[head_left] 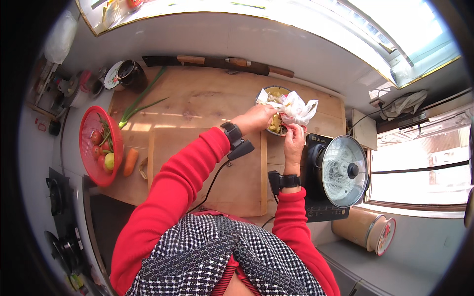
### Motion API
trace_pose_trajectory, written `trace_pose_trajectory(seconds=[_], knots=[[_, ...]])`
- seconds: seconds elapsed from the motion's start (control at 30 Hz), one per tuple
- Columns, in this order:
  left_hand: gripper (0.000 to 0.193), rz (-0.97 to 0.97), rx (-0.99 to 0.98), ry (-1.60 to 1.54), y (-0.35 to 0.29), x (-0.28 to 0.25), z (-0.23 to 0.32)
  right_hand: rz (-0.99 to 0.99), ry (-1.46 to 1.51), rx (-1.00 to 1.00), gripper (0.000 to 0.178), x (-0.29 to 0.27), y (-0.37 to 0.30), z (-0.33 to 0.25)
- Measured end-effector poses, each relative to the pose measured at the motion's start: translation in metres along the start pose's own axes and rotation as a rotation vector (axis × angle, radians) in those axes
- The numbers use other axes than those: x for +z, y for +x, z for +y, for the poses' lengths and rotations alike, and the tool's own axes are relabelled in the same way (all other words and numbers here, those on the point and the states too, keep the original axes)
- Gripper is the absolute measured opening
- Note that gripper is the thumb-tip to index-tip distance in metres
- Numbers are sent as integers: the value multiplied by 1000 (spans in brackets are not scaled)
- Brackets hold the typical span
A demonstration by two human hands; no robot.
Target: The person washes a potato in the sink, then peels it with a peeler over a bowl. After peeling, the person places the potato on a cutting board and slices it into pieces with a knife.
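A crumpled white plastic bag (pixel 300 109) lies over a bowl (pixel 259 93) that holds yellow chunks of food (pixel 278 92). My left hand (pixel 256 118) is closed on the bag's left side, right above the bowl. At the bag's lower edge, the fingers of my right hand (pixel 295 141) pinch together on the thin plastic. Some yellow pieces show between the two hands. What is inside the bag cannot be made out.
Right of my hands, a lidded pot (pixel 344 171) sits on a black induction cooker (pixel 316 213). A wooden cutting board (pixel 237 190) lies before me. To the left are a red basket (pixel 88 163) of vegetables, a carrot (pixel 131 162) and green onions (pixel 137 101). Long knives (pixel 217 63) line the back.
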State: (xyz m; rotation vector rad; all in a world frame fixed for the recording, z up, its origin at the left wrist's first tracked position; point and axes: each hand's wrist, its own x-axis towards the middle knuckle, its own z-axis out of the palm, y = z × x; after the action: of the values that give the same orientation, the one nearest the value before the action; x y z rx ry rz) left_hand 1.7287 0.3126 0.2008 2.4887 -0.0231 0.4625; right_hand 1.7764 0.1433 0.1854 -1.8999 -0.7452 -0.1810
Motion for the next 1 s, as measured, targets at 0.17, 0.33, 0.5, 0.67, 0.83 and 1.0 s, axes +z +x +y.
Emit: trace_pose_trajectory(seconds=[0.17,0.33,0.5,0.67,0.83,1.0], knots=[[12,-18,-63,86,4,13,-8,-68,-504,-118,31,-19,2,39],[12,-1,-63,-19,5,13,-14,-70,-375,-73,23,-11,5,50],[12,69,-88,-70,4,17,-13,-25,-271,-61,15,-23,-2,40],[11,9,-228,-278,2,21,-5,-36,104,197,12,-13,-10,25],[14,-103,-234,-288,-8,15,-6,-205,446,500,15,9,-27,14],[17,51,-198,-323,-23,4,-20,-289,352,528,18,-6,-44,19]])
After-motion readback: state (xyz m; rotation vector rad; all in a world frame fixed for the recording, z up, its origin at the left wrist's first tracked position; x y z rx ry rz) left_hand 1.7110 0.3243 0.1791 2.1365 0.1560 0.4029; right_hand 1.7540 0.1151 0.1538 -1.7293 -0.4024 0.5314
